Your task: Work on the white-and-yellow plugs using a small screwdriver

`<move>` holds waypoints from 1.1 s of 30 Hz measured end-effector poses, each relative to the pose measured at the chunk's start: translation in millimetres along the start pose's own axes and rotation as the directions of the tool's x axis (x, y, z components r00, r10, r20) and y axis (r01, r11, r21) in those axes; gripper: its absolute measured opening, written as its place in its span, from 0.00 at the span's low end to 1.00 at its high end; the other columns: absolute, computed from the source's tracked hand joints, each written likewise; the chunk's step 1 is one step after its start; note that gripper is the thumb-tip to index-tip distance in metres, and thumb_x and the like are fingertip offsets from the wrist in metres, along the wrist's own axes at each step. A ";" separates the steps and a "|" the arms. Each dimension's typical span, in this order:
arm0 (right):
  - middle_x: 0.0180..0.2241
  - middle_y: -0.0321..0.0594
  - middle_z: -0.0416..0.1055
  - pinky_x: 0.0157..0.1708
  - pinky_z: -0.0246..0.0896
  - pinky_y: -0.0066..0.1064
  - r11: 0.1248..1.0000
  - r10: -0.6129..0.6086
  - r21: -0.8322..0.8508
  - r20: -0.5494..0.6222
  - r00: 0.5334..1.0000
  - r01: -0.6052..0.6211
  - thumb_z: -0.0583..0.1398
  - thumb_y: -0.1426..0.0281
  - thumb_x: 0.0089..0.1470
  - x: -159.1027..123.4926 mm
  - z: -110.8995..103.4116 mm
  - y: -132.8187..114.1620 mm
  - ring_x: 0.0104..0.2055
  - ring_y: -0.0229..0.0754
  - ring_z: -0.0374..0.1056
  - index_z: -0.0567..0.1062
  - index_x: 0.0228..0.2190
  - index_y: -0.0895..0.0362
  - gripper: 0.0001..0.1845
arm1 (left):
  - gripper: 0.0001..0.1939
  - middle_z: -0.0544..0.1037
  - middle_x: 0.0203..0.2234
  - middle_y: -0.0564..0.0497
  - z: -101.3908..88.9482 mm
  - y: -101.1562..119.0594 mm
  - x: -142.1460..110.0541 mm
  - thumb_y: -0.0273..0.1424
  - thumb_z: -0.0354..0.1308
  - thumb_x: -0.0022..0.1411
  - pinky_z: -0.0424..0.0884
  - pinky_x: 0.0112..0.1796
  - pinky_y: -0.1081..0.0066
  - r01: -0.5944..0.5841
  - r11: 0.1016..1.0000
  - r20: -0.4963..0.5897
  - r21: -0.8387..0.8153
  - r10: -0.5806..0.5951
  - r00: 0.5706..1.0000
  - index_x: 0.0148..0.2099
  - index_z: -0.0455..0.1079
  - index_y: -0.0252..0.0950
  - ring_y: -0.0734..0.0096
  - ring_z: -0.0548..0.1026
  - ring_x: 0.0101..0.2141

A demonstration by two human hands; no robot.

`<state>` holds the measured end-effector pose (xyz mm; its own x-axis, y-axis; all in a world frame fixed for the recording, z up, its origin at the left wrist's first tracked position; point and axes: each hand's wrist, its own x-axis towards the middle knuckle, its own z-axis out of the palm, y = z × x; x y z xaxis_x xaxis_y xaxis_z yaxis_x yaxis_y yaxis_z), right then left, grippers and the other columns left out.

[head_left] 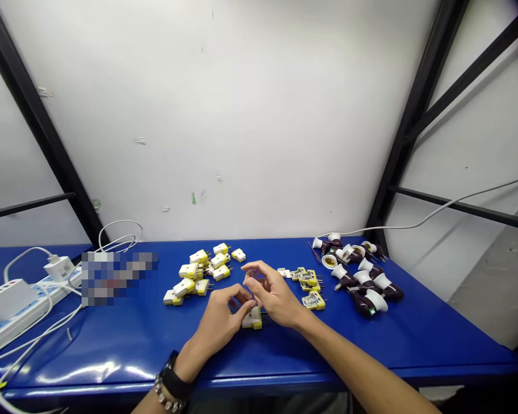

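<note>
Left hand (pixel 224 313) pinches narrowly at 1 plug (pixel 252 322); right hand (pixel 275 294) curls at its 1 o'clock — what either holds, I cannot tell. Fine fingertip work, seemingly, wanting steadiness next.

Just under the fingers (pixel 261 267), the plug (pixel 251 319) looks like smooth plastic. Beneath them spreads a glossy tabletop (pixel 125 339) — and to their right, lampholders (pixel 365 305) in shiny plastic.
</note>
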<state>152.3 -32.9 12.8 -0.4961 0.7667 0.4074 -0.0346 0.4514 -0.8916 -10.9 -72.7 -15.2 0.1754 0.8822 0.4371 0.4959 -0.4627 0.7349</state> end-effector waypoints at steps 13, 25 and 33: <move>0.33 0.36 0.70 0.29 0.62 0.27 0.995 0.047 0.082 0.062 0.997 -0.052 0.60 0.56 0.61 0.6 -0.3 -3.0 0.30 0.36 0.66 0.75 0.45 0.57 0.18 | 0.08 0.80 0.26 0.53 -0.3 -2.2 -0.7 0.34 0.64 0.62 0.67 0.31 0.72 0.023 0.999 -0.004 0.044 -0.023 1.000 0.33 0.76 0.36 0.70 0.73 0.27; 0.29 0.35 0.71 0.22 0.58 0.25 0.993 0.054 0.106 -0.011 0.998 -0.053 0.58 0.56 0.63 3.2 -0.9 -4.1 0.21 0.31 0.60 0.72 0.39 0.57 0.16 | 0.10 0.81 0.35 0.51 -3.9 -0.1 -2.3 0.35 0.66 0.58 0.69 0.37 0.70 0.058 0.992 0.028 0.114 -0.062 0.998 0.42 0.77 0.39 0.65 0.77 0.35; 0.29 0.35 0.71 0.16 0.54 0.24 0.981 0.045 0.194 -0.138 0.989 -0.017 0.58 0.53 0.62 7.7 -4.5 -1.2 0.20 0.32 0.64 0.72 0.39 0.57 0.19 | 0.15 0.81 0.41 0.50 -17.6 4.0 -10.3 0.37 0.67 0.55 0.69 0.43 0.66 0.120 0.959 0.175 0.256 -0.168 0.970 0.45 0.78 0.42 0.60 0.77 0.40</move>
<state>152.4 -25.6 18.0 -0.3725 0.8419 0.3905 -0.1934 0.3411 -0.9199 -25.7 -85.1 -7.7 0.2356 0.9488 0.2103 0.7141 -0.3158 0.6247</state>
